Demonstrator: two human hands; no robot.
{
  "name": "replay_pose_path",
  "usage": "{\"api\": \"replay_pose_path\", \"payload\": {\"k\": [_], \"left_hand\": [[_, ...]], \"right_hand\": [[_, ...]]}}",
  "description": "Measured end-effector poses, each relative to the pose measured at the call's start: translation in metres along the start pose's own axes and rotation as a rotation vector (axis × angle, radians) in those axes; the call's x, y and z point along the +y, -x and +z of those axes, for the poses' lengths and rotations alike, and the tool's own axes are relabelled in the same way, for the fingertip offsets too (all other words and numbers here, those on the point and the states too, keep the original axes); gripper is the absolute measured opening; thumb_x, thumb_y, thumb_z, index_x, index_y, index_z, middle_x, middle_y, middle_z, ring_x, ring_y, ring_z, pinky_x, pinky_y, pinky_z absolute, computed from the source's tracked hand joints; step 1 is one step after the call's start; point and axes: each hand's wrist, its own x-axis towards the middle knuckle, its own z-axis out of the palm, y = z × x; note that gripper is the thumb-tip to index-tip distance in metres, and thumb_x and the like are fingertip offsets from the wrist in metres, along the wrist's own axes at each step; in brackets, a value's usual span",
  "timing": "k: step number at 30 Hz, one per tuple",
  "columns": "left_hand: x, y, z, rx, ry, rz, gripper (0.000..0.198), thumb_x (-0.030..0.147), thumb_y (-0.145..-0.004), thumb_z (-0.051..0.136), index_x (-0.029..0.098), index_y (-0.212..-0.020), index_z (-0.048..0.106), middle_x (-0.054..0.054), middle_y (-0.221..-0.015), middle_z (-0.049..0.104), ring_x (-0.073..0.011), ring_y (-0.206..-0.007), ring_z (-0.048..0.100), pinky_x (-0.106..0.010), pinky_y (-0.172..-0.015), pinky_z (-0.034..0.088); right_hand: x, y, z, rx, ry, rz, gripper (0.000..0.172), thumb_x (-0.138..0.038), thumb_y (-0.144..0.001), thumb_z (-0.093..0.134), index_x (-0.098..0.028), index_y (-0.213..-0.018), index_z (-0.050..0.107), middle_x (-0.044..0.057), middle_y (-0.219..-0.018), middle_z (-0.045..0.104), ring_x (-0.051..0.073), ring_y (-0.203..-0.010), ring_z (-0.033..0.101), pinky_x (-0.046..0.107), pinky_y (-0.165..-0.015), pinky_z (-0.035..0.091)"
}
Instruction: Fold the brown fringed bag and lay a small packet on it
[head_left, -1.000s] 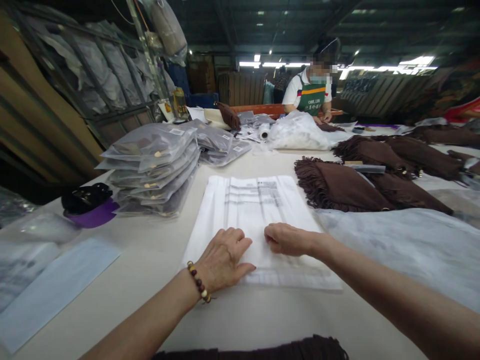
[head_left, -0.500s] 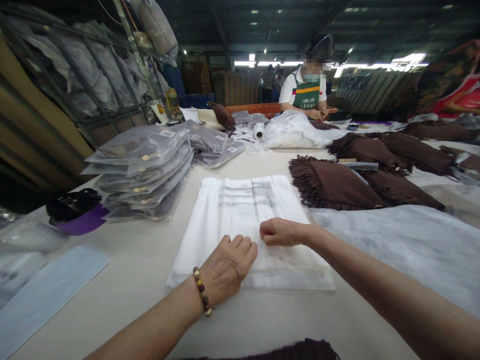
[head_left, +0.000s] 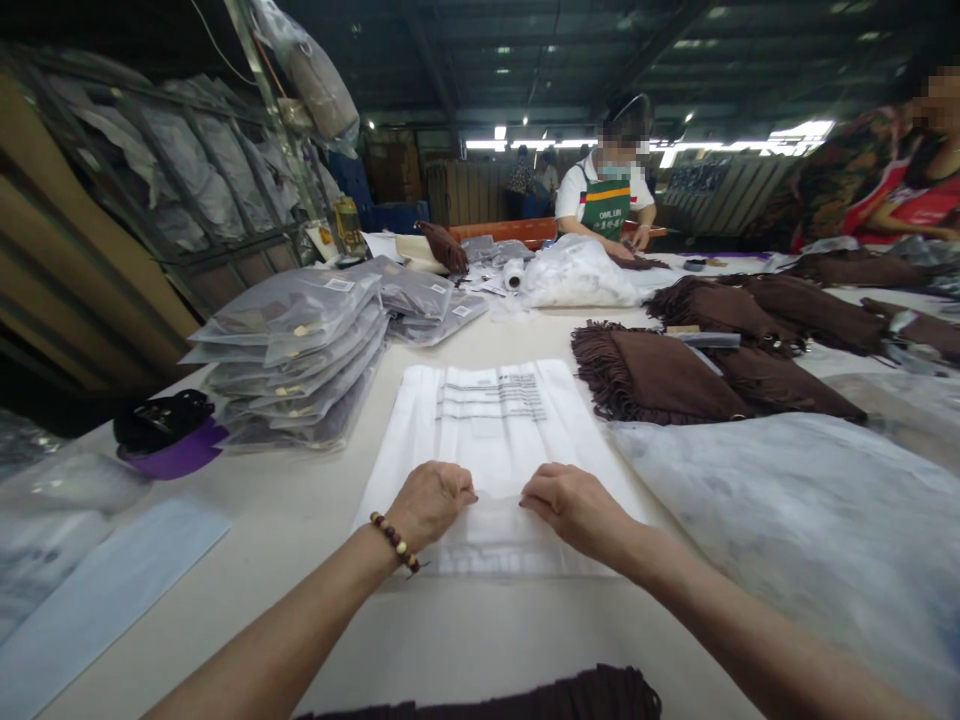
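Observation:
A stack of clear plastic bags (head_left: pixel 480 440) with printed text near its far edge lies flat in front of me. My left hand (head_left: pixel 435 500), with a beaded bracelet at the wrist, pinches the top bag's edge at the left. To the right, my right hand (head_left: pixel 574 505) pinches the same edge, with a short gap between the hands. The near part of the stack shows below the fingers. At the bottom edge of the view is a dark brown fringed piece (head_left: pixel 510 700), mostly cut off.
Packed grey bags (head_left: pixel 292 350) are piled at the left, beside a purple item with black pieces (head_left: pixel 169 435). Brown fringed bags (head_left: pixel 660 375) and plastic sheeting (head_left: pixel 795 510) lie at the right. Across the table stands a person in a green apron (head_left: pixel 607 205); another is far right.
My left hand has moved a little left and up, away from my right hand, and now pinches the bag edge. More of the person at the far right shows.

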Motion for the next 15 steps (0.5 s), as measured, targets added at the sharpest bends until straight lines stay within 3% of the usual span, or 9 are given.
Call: {"api": "replay_pose_path", "payload": {"k": [3,10,12,15], "left_hand": [[0.002,0.001,-0.004,-0.03,0.096,-0.053,0.013,0.014,-0.071,0.059,0.017,-0.057,0.059,0.003,-0.058,0.059,-0.0121,-0.06,0.055,-0.022,-0.056,0.037],[-0.005,0.006,-0.009,-0.066,0.188,-0.151,0.017,0.017,-0.065,0.063,0.017,-0.054,0.05,0.007,-0.051,0.047,-0.0099,-0.054,0.048,-0.02,-0.05,0.034],[-0.009,0.012,-0.007,-0.052,0.168,-0.123,0.012,0.015,-0.067,0.061,0.017,-0.06,0.051,0.007,-0.054,0.048,-0.0107,-0.057,0.049,-0.021,-0.052,0.034],[-0.006,0.021,0.002,-0.01,0.114,0.039,0.011,0.011,-0.078,0.048,0.017,-0.081,0.056,0.005,-0.061,0.052,-0.0124,-0.061,0.052,-0.024,-0.058,0.038]], "right_hand": [[0.001,0.0,0.012,0.026,-0.048,0.066,0.014,-0.015,-0.078,0.057,-0.017,-0.07,0.068,0.004,-0.074,0.065,0.014,-0.07,0.058,0.025,-0.065,0.04],[0.007,-0.012,0.018,0.045,-0.165,0.082,0.011,-0.015,-0.07,0.065,-0.016,-0.061,0.059,-0.002,-0.057,0.057,0.012,-0.056,0.051,0.021,-0.052,0.037],[0.0,-0.003,0.015,0.081,-0.157,0.071,0.004,-0.013,-0.07,0.064,-0.015,-0.07,0.06,0.002,-0.068,0.061,0.014,-0.064,0.055,0.024,-0.059,0.041],[-0.021,0.031,0.009,0.158,-0.097,0.047,0.027,-0.019,-0.069,0.068,-0.018,-0.095,0.06,0.007,-0.097,0.063,0.017,-0.09,0.057,0.028,-0.079,0.043]]}}
